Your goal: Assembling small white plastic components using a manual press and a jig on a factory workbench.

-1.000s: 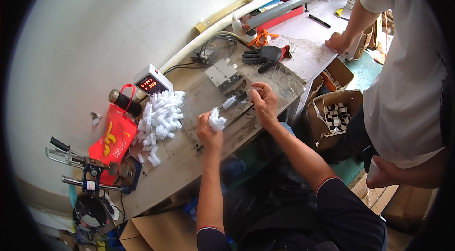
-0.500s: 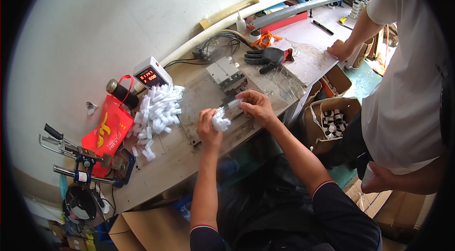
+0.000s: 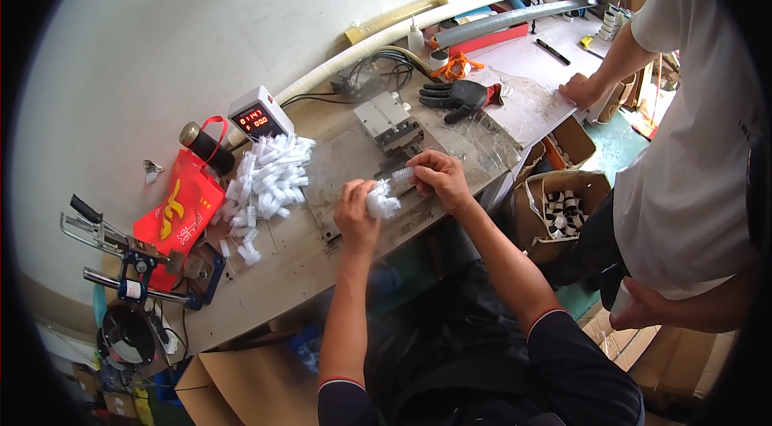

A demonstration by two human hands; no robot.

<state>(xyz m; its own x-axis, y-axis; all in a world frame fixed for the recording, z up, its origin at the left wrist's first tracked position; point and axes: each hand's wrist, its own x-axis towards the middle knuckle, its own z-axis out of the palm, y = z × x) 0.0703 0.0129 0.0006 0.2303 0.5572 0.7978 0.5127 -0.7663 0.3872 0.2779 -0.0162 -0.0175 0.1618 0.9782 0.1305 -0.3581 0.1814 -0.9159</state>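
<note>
My left hand [image 3: 356,213] is closed around a clump of small white bristle brushes [image 3: 383,202], their tufted ends showing beyond my fingers. My right hand [image 3: 441,180] pinches a single white spiral-bristled brush [image 3: 402,175] between thumb and fingertips, right beside the clump. Its inner end is partly covered by the bristles, so I cannot tell whether they touch. Both hands are over the bench's near edge, in front of a metal fixture [image 3: 390,122]. A loose pile of similar white brushes [image 3: 267,178] lies on the bench to the left.
A counter box with red digits [image 3: 259,114] stands behind the pile, near a red bag [image 3: 178,209] and a clamp tool [image 3: 137,265]. A black-and-red work glove [image 3: 460,99] lies beyond the fixture. At right, another person [image 3: 683,145] leans on the bench beside a carton of short tubes [image 3: 565,213].
The whole view has shifted slightly. My left hand and its clump have come a little nearer to the brush in my right hand; both grips stay closed.
</note>
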